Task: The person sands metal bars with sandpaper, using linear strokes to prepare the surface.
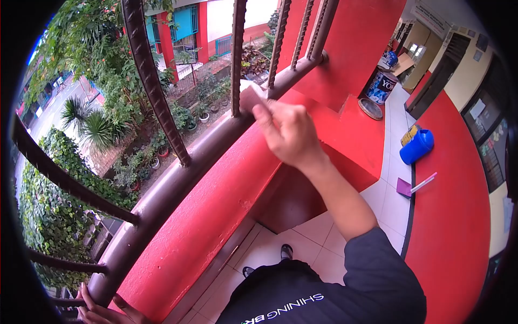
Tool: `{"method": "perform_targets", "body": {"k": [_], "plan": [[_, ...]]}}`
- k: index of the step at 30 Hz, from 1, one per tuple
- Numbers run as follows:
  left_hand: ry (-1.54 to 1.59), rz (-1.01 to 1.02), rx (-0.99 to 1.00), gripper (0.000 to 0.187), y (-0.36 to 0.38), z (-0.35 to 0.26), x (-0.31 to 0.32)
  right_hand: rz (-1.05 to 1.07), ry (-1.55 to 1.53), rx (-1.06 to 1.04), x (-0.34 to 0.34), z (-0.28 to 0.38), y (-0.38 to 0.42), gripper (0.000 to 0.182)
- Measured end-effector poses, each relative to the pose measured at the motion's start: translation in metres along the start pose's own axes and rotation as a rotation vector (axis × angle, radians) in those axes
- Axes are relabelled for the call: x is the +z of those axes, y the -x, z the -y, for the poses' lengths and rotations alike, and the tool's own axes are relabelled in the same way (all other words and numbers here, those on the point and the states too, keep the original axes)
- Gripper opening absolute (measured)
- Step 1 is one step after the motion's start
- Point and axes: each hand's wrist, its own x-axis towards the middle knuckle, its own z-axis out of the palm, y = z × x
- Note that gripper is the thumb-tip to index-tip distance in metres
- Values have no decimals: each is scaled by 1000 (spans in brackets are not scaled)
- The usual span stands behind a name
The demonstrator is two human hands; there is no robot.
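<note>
My right hand (293, 132) is closed on a small folded piece of sandpaper (251, 99), brownish with a pale edge. It is pressed against the upper part of a thick dark brown pipe rail (202, 154), close to the foot of a ribbed bar (237, 59). At the lower left, my left hand (105, 313) grips the near end of the same rail, its fingers around the pipe and partly cut off by the view's edge. Below the rail runs a red painted ledge (199, 221).
A paint can (381, 86) and its round lid (370, 108) are on the far right side. A blue container (416, 146) and a purple dustpan (403, 187) stand by the red wall (453, 216). Potted plants (203, 114) lie beyond the bars. White tiles (302, 245) cover the floor.
</note>
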Motion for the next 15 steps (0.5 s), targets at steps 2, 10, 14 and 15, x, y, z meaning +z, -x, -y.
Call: {"method": "perform_targets", "body": {"k": [2, 10, 14, 15], "plan": [[-15, -3, 9, 77, 2, 2, 1, 318, 94, 326, -28, -12, -24, 37], [-93, -73, 62, 73, 1, 0, 2, 279, 54, 215, -22, -7, -37, 35], [-61, -54, 33, 73, 1, 0, 2, 331, 80, 100, -26, 7, -28, 37], [-63, -57, 39, 73, 3, 3, 3, 307, 143, 203, -29, -4, -39, 35]]}}
